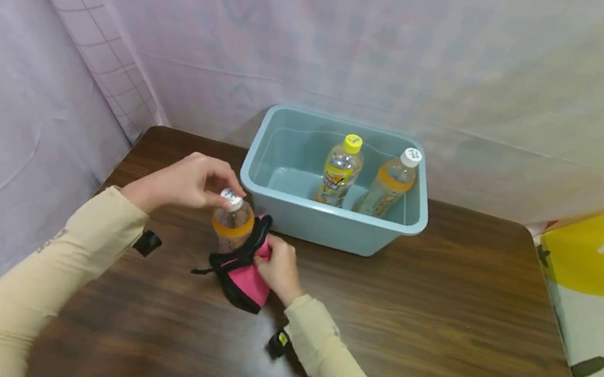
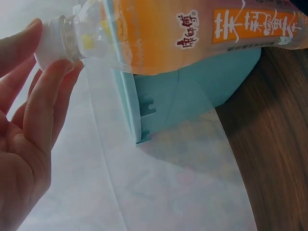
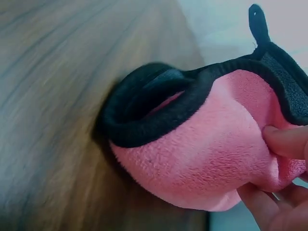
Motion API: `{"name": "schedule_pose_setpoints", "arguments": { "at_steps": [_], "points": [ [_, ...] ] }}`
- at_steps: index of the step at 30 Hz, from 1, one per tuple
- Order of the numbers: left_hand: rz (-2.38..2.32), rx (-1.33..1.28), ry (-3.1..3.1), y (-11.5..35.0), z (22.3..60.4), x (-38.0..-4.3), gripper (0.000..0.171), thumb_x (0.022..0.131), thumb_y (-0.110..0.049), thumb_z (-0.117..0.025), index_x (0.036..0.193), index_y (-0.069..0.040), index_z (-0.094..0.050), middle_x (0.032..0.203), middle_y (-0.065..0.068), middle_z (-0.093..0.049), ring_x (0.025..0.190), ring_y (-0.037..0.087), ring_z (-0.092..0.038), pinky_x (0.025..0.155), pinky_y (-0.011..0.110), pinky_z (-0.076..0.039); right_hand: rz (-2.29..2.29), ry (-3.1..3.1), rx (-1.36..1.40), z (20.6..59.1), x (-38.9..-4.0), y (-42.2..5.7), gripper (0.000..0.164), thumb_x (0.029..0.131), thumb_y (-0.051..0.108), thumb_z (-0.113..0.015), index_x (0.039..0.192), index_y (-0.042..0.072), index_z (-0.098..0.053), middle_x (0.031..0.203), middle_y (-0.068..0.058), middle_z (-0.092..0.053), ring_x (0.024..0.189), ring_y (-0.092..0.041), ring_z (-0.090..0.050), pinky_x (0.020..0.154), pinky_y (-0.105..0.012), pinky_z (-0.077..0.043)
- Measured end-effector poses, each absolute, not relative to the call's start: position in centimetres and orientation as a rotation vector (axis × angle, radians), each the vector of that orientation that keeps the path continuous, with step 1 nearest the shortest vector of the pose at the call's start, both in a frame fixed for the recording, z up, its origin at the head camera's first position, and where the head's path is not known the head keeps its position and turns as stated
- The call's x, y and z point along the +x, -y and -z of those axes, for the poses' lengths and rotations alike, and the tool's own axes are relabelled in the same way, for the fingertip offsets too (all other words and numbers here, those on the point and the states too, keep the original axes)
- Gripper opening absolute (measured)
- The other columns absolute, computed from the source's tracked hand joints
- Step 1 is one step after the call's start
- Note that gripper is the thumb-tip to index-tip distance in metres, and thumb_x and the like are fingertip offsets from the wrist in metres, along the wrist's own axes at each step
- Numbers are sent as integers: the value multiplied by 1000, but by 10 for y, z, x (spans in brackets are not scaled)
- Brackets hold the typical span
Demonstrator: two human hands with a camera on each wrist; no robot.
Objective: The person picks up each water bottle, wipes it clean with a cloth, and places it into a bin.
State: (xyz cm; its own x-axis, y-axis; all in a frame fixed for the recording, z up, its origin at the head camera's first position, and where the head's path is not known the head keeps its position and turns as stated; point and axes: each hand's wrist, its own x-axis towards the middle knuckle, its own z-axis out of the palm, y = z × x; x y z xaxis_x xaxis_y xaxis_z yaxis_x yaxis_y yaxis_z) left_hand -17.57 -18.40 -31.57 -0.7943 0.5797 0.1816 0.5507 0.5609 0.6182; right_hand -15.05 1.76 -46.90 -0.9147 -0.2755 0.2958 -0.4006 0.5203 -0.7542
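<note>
With thumb and fingertips, my left hand (image 1: 193, 181) pinches the white cap of an orange-labelled clear plastic bottle (image 1: 232, 225). The left wrist view shows the bottle's label (image 2: 202, 29) and the fingers (image 2: 41, 103) round the cap. In the head view the bottle's lower part is hidden behind a soft pink fleece piece (image 1: 250, 284) with black edging. My right hand (image 1: 279, 269) grips that piece by its pink side. A black-rimmed opening and a black loop show on the pink fleece piece (image 3: 192, 159) in the right wrist view; its exact kind is unclear.
A light blue plastic tub (image 1: 320, 226) stands at the back of the brown wooden table (image 1: 434, 323). Inside it are a yellow-capped bottle (image 1: 341, 171) and a white-capped bottle (image 1: 389, 188). Pale curtains (image 1: 357, 42) hang behind the table.
</note>
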Motion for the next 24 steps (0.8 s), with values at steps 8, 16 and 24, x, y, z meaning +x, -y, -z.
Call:
{"name": "schedule_pose_setpoints", "arguments": {
  "at_steps": [8,16,24],
  "points": [
    [-1082,974,-2730,186,315,-175,16,71,-3,-75,85,-7,-70,84,3,-66,75,14,-61,67,29,-53,-1400,2321,711,415,-146,-16,13,65,-3,-69,67,4,-58,70,-5,-52,63,-13,-47,52,-21,-38],
    [-1077,909,-2746,186,314,-174,13,70,0,-74,79,-6,-67,80,3,-64,73,15,-57,64,29,-54,-1334,2436,722,384,-148,-9,23,71,8,-73,93,2,-68,87,-8,-60,70,-15,-50,55,-22,-41],
    [-1111,947,-2704,186,313,-175,16,71,-1,-75,84,-6,-70,86,5,-67,81,18,-64,70,29,-54,-1417,2418,651,407,-144,-13,17,65,-2,-71,80,2,-63,71,-6,-55,63,-14,-48,53,-22,-41]
  ]
}}
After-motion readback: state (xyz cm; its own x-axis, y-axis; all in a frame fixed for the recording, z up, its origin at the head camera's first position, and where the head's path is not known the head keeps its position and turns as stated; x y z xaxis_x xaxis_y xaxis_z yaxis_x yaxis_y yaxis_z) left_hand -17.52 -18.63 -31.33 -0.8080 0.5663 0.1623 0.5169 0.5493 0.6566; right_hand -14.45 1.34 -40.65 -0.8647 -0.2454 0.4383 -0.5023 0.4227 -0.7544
